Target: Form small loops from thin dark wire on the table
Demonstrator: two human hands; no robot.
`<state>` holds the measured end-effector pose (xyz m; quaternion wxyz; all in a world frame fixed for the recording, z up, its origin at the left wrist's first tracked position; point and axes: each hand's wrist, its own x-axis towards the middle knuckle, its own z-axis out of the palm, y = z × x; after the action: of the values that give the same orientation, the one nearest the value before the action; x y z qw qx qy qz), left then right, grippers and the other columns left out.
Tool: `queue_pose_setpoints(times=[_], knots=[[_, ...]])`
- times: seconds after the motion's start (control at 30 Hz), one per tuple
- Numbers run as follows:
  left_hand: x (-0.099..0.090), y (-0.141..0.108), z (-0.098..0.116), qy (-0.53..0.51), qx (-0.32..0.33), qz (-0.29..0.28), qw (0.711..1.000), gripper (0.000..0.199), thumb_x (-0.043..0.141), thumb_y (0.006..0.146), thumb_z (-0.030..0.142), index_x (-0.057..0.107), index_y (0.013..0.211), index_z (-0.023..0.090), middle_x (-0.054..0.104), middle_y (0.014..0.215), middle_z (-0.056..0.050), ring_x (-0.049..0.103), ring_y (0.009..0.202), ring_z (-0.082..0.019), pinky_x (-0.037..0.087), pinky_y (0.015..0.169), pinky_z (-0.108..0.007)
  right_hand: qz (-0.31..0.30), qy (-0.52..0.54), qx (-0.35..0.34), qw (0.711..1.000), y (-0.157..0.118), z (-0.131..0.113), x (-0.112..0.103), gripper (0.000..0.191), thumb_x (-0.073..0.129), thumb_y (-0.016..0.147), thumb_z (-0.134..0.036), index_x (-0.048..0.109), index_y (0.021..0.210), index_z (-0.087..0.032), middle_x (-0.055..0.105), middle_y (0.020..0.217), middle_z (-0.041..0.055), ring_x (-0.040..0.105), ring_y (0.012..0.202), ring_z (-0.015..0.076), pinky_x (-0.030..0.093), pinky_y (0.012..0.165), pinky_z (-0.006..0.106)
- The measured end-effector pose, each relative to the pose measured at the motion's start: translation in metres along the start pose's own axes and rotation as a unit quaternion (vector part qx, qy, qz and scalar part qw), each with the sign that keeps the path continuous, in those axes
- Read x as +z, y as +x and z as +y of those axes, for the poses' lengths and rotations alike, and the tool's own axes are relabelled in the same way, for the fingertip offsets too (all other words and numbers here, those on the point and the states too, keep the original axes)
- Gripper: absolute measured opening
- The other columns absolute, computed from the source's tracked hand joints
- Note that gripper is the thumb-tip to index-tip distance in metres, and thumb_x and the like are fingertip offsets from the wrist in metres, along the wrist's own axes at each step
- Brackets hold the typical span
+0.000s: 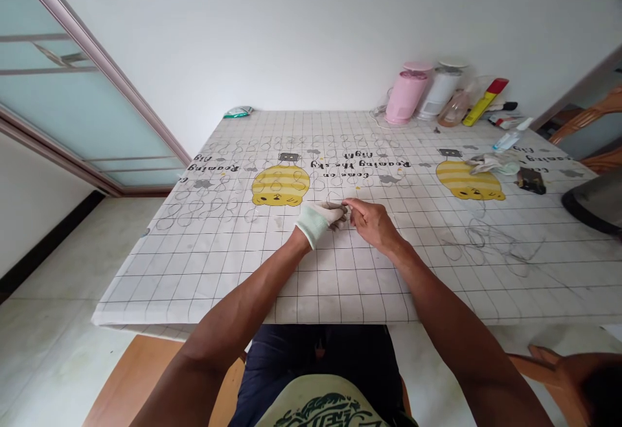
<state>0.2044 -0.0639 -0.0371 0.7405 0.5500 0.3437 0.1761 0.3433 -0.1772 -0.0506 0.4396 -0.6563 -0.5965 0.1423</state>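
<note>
My left hand (323,215), in a pale work glove, is low over the middle of the table with its fingers pressed together. Close beside it, my bare right hand (370,221) is closed in a pinch, and the fingertips of both nearly meet. A thin wire-like loop (334,196) shows faintly just beyond the fingers; what lies between the fingertips is too small to make out. Several rows of thin, twisted wire-like loops (168,214) are laid out on the checked tablecloth (311,284). To the right lies a loose tangle of thin wire-like strands (486,245).
Along the wall stand a pink cylinder-shaped device (407,96), a white one (438,93), a spray bottle (455,108) and a yellow-red tube (486,102). A crumpled glove (495,162), a clear bottle (512,135) and a dark small box (531,181) lie right. A green packet (238,112) sits far left.
</note>
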Motion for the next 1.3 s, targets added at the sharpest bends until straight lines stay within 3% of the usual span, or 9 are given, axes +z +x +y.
queue_pose_setpoints(times=[0.17, 0.27, 0.33, 0.43, 0.6, 0.73, 0.93, 1.1, 1.3], knots=[[0.002, -0.001, 0.000, 0.005, -0.007, -0.021, 1.000, 0.017, 0.065, 0.086, 0.007, 0.073, 0.073, 0.014, 0.067, 0.067, -0.001, 0.058, 0.053, -0.009, 0.046, 0.053, -0.023, -0.039, -0.026, -0.033, 0.998, 0.002, 0.004, -0.009, 0.031, 0.051, 0.098, -0.025, 0.077, 0.115, -0.022, 0.066, 0.073, 0.0007, 0.060, 0.065, 0.0168, 0.050, 0.066, 0.030], [0.003, -0.004, 0.003, 0.018, -0.010, -0.006, 1.000, 0.016, 0.067, 0.086, 0.009, 0.072, 0.072, 0.015, 0.066, 0.065, -0.001, 0.058, 0.053, -0.009, 0.045, 0.052, -0.023, -0.057, -0.037, -0.005, 0.998, 0.003, 0.001, -0.015, 0.030, 0.049, 0.106, -0.035, 0.076, 0.107, -0.023, 0.067, 0.073, 0.0013, 0.060, 0.062, 0.0160, 0.049, 0.062, 0.028], [0.003, -0.005, 0.004, 0.008, 0.004, 0.013, 1.000, 0.011, 0.069, 0.085, 0.010, 0.075, 0.077, 0.014, 0.068, 0.069, -0.001, 0.060, 0.055, -0.009, 0.047, 0.054, -0.022, -0.052, -0.027, 0.017, 0.998, 0.003, -0.003, -0.017, 0.032, 0.050, 0.108, -0.042, 0.074, 0.112, -0.023, 0.070, 0.075, 0.0018, 0.062, 0.061, 0.0162, 0.050, 0.061, 0.028], [-0.001, -0.004, 0.004, -0.016, 0.019, 0.028, 0.999, 0.007, 0.070, 0.085, 0.011, 0.077, 0.086, 0.013, 0.071, 0.074, -0.002, 0.061, 0.057, -0.009, 0.049, 0.056, -0.022, -0.025, 0.005, 0.033, 0.999, 0.002, -0.009, -0.015, 0.033, 0.055, 0.106, -0.044, 0.070, 0.125, -0.021, 0.074, 0.083, 0.0033, 0.066, 0.064, 0.0166, 0.053, 0.061, 0.028], [-0.005, 0.002, -0.003, -0.055, 0.035, 0.028, 0.997, 0.009, 0.072, 0.086, 0.015, 0.078, 0.093, 0.012, 0.073, 0.077, -0.004, 0.063, 0.059, -0.010, 0.050, 0.055, -0.023, 0.055, 0.043, 0.055, 0.996, 0.001, -0.012, -0.002, 0.028, 0.053, 0.105, -0.038, 0.072, 0.116, -0.020, 0.072, 0.079, 0.0029, 0.064, 0.060, 0.0149, 0.053, 0.057, 0.026], [-0.002, 0.002, -0.007, -0.097, 0.059, 0.062, 0.992, 0.014, 0.077, 0.083, 0.018, 0.078, 0.096, 0.013, 0.075, 0.082, -0.005, 0.067, 0.064, -0.011, 0.054, 0.059, -0.024, 0.108, 0.055, 0.057, 0.991, 0.001, -0.016, 0.009, 0.028, 0.052, 0.104, -0.037, 0.067, 0.122, -0.022, 0.070, 0.074, -0.0001, 0.063, 0.055, 0.0143, 0.052, 0.053, 0.026], [0.010, -0.001, -0.007, -0.151, 0.064, 0.081, 0.983, 0.009, 0.078, 0.082, 0.019, 0.076, 0.085, 0.012, 0.073, 0.076, -0.005, 0.070, 0.064, -0.014, 0.058, 0.061, -0.027, 0.173, 0.068, 0.091, 0.978, 0.003, -0.021, 0.019, 0.006, 0.054, 0.102, -0.031, 0.053, 0.102, -0.025, 0.069, 0.070, -0.0021, 0.059, 0.048, 0.0135, 0.046, 0.047, 0.025], [0.013, -0.003, -0.006, -0.133, 0.056, 0.095, 0.985, 0.007, 0.075, 0.082, 0.019, 0.076, 0.082, 0.011, 0.073, 0.076, -0.006, 0.071, 0.065, -0.015, 0.059, 0.060, -0.027, 0.163, 0.084, 0.101, 0.978, 0.004, -0.021, 0.019, 0.010, 0.055, 0.102, -0.032, 0.053, 0.094, -0.026, 0.067, 0.068, -0.0021, 0.058, 0.049, 0.0133, 0.043, 0.045, 0.024], [0.012, -0.008, -0.007, -0.022, 0.072, 0.049, 0.996, 0.016, 0.063, 0.085, 0.018, 0.069, 0.069, 0.016, 0.066, 0.063, -0.001, 0.063, 0.056, -0.012, 0.054, 0.055, -0.024, 0.088, 0.093, 0.083, 0.988, 0.003, -0.017, 0.003, 0.014, 0.058, 0.100, -0.033, 0.060, 0.089, -0.025, 0.065, 0.066, -0.0024, 0.054, 0.047, 0.0119, 0.040, 0.044, 0.023]])
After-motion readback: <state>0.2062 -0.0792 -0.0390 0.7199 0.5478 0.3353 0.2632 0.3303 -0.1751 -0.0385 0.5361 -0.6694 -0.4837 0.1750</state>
